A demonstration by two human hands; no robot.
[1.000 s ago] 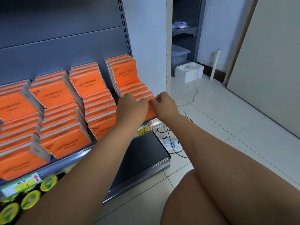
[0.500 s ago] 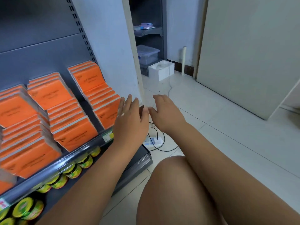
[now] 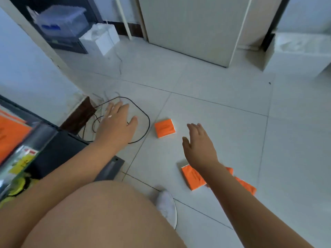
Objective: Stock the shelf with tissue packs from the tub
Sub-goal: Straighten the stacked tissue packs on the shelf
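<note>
An orange tissue pack [image 3: 165, 128] lies flat on the white floor tiles between my two hands. My left hand [image 3: 116, 126] hovers open to its left, over a black cable loop. My right hand [image 3: 198, 145] hovers open just right of and below that pack, fingers spread. More orange packs [image 3: 193, 178] lie on the floor under my right forearm, partly hidden by it. At the far left edge is the shelf [image 3: 35, 133] with orange packs [image 3: 10, 129] on it. No tub is in view.
A black cable [image 3: 143, 111] loops on the floor by the shelf base [image 3: 109, 169]. My knee and a white shoe [image 3: 166, 206] fill the lower middle. A white box [image 3: 100, 38] and a clear bin [image 3: 62, 20] sit far left; a white cabinet [image 3: 295, 52] stands at right.
My view swung from the shelf down to the floor on the right. Both hands left the shelf's packs and now hover open over loose packs on the tiles.
</note>
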